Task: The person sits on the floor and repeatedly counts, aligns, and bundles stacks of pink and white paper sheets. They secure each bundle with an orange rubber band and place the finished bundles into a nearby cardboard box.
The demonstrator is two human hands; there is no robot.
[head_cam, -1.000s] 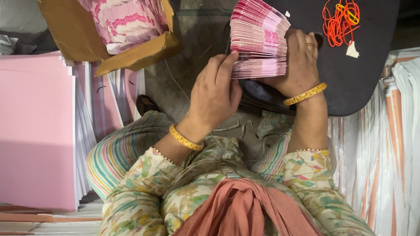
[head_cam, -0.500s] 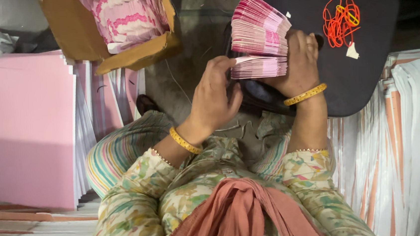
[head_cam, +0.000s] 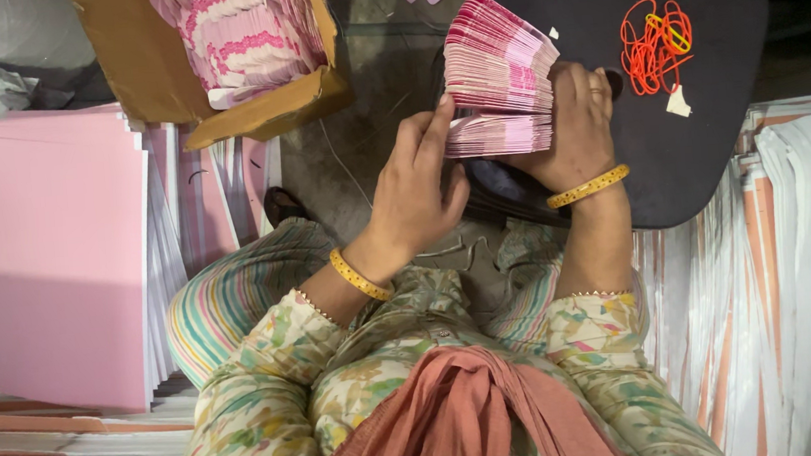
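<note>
Fingers (head_cam: 432, 129) of left hand (head_cam: 413, 198) together, tips pressed on near edge of pink card stack (head_cam: 500, 81), at the gap between fanned upper part & flat lower bundle. Fingers (head_cam: 579, 84) of right hand (head_cam: 576, 132) curled & clamped on stack's far side, w/ thumb hidden behind. Stack held in air, above front edge of dark round tabletop (head_cam: 709, 165), just past the knees. Long axis of cards runs roughly left-right, from one hand to the other; stack sits up & right of left hand, directly left of right hand. Right hand nearer, carrying the weight; left only touching at edge. Orange rubber bands (head_cam: 656, 44) on tabletop, right of stack, near but apart. Box (head_cam: 252, 115) w/ more pink cards to upper left; pink sheets (head_cam: 51, 256) stacked at far left.
</note>
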